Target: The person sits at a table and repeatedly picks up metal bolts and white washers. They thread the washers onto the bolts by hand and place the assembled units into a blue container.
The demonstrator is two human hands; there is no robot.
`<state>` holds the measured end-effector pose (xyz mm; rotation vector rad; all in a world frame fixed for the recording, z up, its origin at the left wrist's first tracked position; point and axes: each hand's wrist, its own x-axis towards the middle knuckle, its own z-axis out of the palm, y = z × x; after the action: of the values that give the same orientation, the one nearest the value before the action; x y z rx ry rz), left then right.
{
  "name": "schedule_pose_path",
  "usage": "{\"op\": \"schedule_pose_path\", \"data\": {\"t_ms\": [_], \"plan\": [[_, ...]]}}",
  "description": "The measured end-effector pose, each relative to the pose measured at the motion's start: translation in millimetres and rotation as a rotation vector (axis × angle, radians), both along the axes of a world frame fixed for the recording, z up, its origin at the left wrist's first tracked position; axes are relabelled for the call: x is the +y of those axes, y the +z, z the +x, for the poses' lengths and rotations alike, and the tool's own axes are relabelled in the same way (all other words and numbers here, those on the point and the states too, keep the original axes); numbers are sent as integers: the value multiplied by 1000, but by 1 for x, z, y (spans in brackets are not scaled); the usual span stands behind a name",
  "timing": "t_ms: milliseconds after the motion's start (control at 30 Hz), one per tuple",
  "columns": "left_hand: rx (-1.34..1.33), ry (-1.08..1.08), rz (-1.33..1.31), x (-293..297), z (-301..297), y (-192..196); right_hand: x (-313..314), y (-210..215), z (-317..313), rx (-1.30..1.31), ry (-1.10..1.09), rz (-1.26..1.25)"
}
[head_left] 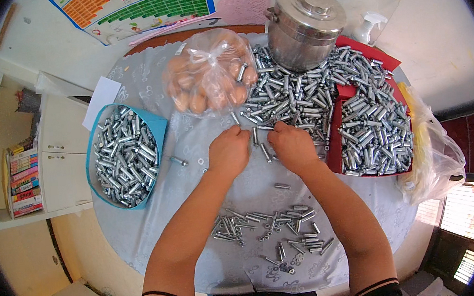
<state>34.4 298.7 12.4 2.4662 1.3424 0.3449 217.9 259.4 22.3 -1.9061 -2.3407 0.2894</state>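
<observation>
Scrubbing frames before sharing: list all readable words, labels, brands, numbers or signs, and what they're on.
Nothing I can quote reliably.
Blue-edged wall chart: print too small to read reliably.
Book spines, far left: lettering too small and blurred.
Metal fasteners in the blue container: no markings discernible.

The bolts (295, 99) are silver, the tub (157, 134) turquoise, the box (335, 145) red, the tablecloth (179, 225) grey with swirls.

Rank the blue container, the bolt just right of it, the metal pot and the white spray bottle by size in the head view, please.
1. Blue container
2. Metal pot
3. White spray bottle, visible part
4. Bolt
</observation>
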Motion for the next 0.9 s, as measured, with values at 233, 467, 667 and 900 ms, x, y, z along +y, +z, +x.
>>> {"op": "schedule_pose_path", "data": {"t_ms": [233,467,667,900], "plan": [[-101,11,-26,-8,-7,-6,-6,2,2,41,33,39],[-215,100,-162,-37,-18,5,-17,2,-3,5,-16,39],[-323,29,-273,-106,-36,38,-91,30,14,462,-213,-108],[-203,-250,-444,-215,-44,30,-221,46,4,552,-80,-328]]}}
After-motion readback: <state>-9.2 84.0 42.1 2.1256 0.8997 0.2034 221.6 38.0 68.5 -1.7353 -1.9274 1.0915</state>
